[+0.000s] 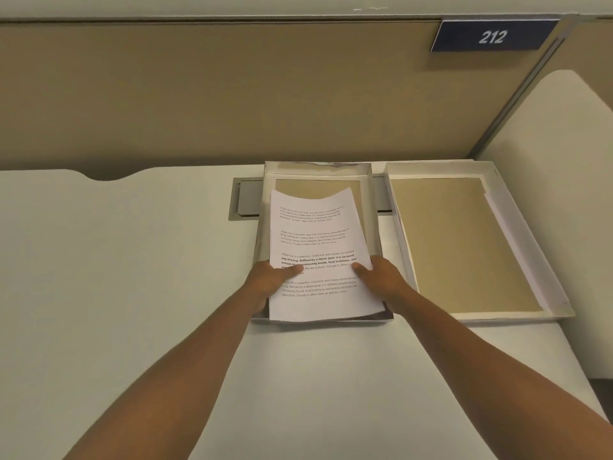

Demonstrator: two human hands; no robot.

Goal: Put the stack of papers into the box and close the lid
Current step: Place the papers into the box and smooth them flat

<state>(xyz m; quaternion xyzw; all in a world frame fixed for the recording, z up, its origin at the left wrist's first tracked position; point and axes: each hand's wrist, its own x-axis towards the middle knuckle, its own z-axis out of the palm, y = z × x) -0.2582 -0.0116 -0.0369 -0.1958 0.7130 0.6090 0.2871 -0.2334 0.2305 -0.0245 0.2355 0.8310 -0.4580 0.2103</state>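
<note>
A stack of white printed papers (pixel 318 240) hangs over the open box (pixel 318 168), a shallow white box with a tan floor, standing in the middle of the desk. The stack's far end sags toward the box floor; its near end sticks out slightly past the box's front wall. My left hand (pixel 268 280) grips the stack's left edge, thumb on top. My right hand (pixel 381 277) grips the right edge the same way. The lid (pixel 464 247) lies upside down to the right of the box, tan inside facing up.
The pale desk (pixel 132 277) ends at a tan partition wall (pixel 232 94) just behind the box. A grey cable slot (pixel 245 200) sits in the desk at the box's far left. A blue sign reading 212 (pixel 491 36) hangs up right.
</note>
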